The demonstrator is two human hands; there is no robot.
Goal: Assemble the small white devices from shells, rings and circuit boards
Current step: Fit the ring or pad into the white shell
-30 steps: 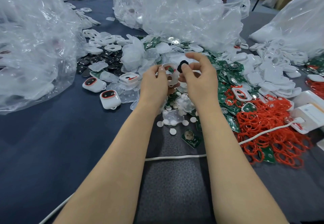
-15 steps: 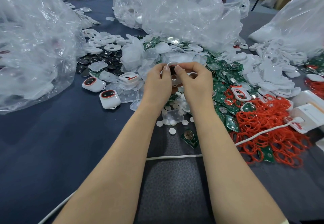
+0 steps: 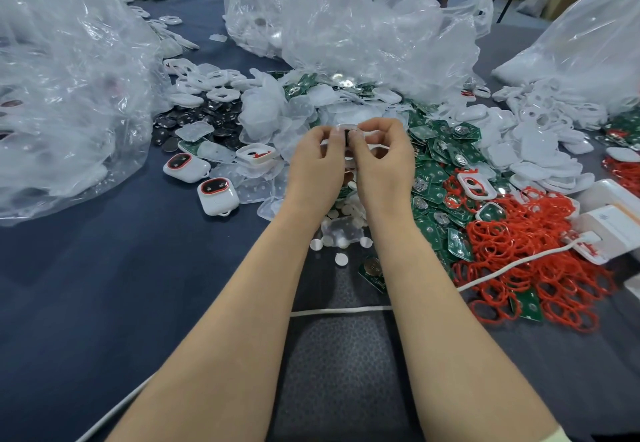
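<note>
Head view: both hands are raised together over the centre of the dark blue worktop [image 3: 104, 268]. A white shell [image 3: 343, 126] is pinched between the thumb and forefinger of the left hand [image 3: 317, 161] and of the right hand [image 3: 381, 161], so each grip is closed on the shell from its own side. A small dark part [image 3: 346, 137] is seen in the shell between the two thumb tips; whether it is fully seated cannot be told. Two assembled white devices [image 3: 218, 196] with red-ringed dark windows are laid at 9 o'clock from the hands, and an open shell with a red ring [image 3: 257, 156] is placed just beyond them. A heap of green circuit boards [image 3: 436, 151] is spread at 3 o'clock, touching a heap of red rings [image 3: 526, 251] at 4 o'clock. Loose white shells [image 3: 540, 151] are piled at 2 o'clock, and black discs [image 3: 183, 123] at 10 o'clock. Small white round pads [image 3: 341, 259] and a single circuit board [image 3: 372, 268] are found at 6 o'clock, between the forearms. A white cable [image 3: 346, 310] is run across beneath both forearms. Clear plastic bags [image 3: 346, 26] are set at 9, 12 and 2 o'clock.
</note>
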